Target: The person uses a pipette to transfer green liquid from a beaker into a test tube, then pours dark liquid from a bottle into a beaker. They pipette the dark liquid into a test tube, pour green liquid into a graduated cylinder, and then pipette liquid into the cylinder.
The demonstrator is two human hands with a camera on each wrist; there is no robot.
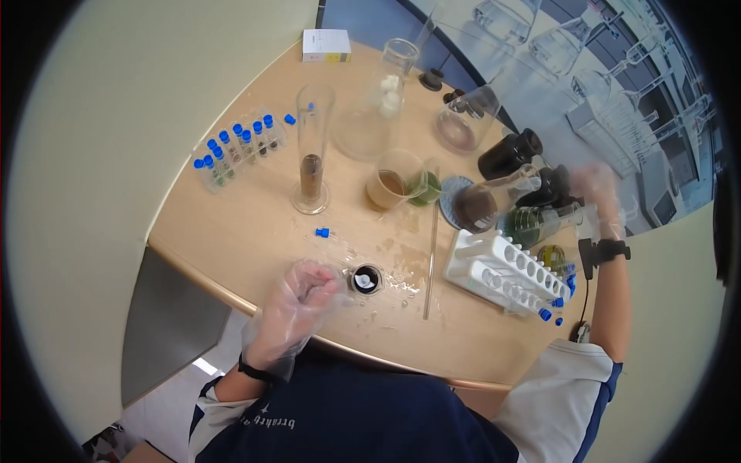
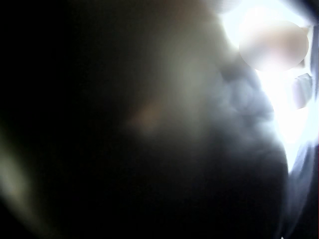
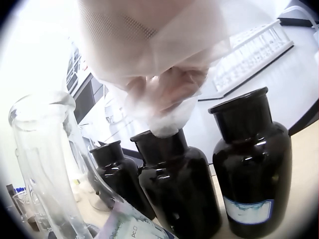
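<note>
Jar risk: a nudge from the left hand (image 1: pixel 297 309) could slide the jar (image 1: pixel 366 280) on the wet table (image 1: pixel 478 347).
Bottle risk: crowded glass; a brushing sleeve or glove could tip the middle bottle (image 3: pixel 177 184).
Left hand: curled, just beside the jar; grasp cannot be told.
Right hand (image 3: pixel 164 84): fingers bent at the middle bottle's mouth; grasp unclear.

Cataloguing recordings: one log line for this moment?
Right hand, clear plastic glove: fingers at dark glass bottle, grip unclear | Left hand, likewise gloved: fingers curled beside small round dark-filled vessel
</note>
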